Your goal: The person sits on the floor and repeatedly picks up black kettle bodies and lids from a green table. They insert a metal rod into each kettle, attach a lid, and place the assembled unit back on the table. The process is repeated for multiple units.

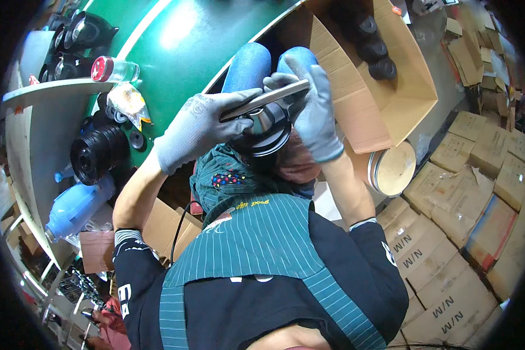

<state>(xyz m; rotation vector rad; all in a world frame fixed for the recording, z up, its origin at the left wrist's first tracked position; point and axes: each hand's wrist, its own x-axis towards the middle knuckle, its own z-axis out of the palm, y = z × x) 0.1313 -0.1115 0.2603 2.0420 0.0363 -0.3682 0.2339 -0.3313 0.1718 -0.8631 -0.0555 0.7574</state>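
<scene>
My left hand (195,122), in a grey work glove, is closed around the left end of a flat grey metal piece (274,97), seen nearly edge-on and tilted up to the right. At its other end is my gloved right hand (318,114), fingers bent around the edge. Just below the piece, between my hands, sits a black round part (265,144) with a shiny metal section. Whether the two are joined, I cannot tell. My knees in blue trousers lie behind them.
An open cardboard box (411,87) with black round parts stands at the far right, near a round tub (395,169). Cartons (449,291) cover the right side. To the left are a shelf (58,87), a red-lidded jar (116,69), stacked black discs (99,153) and a blue bottle (79,207).
</scene>
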